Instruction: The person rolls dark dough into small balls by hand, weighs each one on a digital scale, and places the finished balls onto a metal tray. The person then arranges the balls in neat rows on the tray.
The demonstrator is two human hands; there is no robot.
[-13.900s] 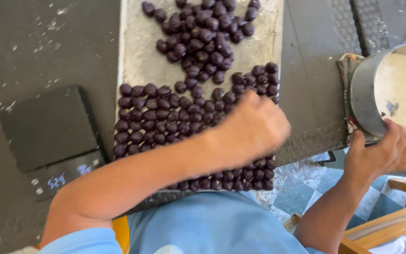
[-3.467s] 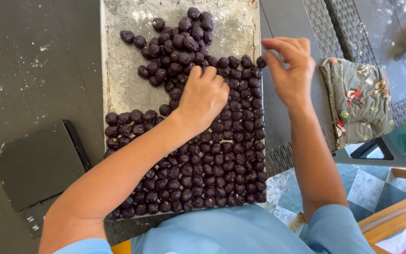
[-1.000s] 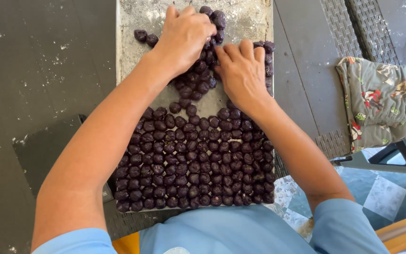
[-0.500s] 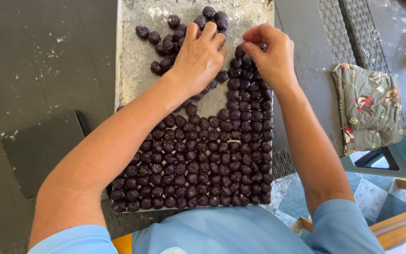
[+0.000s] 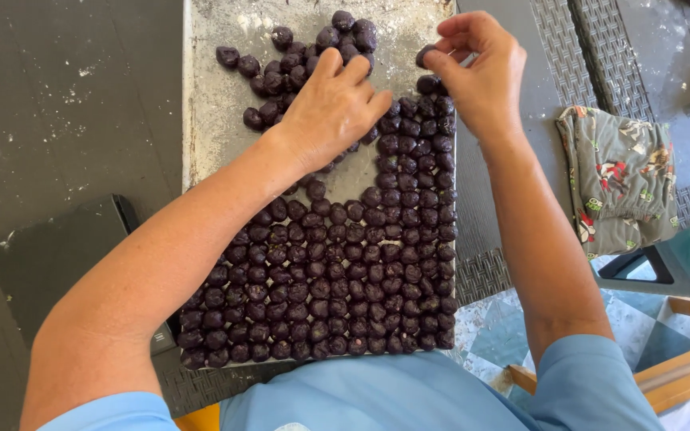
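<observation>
A floured metal tray [image 5: 209, 136] lies in front of me, packed in its near half with rows of several dark purple dough balls [image 5: 337, 287]. A loose heap of the same balls [image 5: 297, 60] sits at the tray's far end. My left hand [image 5: 333, 112] rests palm down on the balls near the middle of the tray, fingers spread over them. My right hand [image 5: 481, 72] is raised over the tray's far right edge, pinching one dark ball [image 5: 425, 56] between thumb and fingertips.
The tray sits on a dark dusty table [image 5: 57, 120]. A black kitchen scale [image 5: 57, 255] lies at the left, partly under my left arm. A patterned cloth [image 5: 620, 179] lies at the right on a woven mat [image 5: 569, 48]. Tiled floor and a wooden chair frame show at lower right.
My right hand has lifted from the right column of balls and now pinches a single ball. My left hand has shifted slightly toward me over the middle balls.
</observation>
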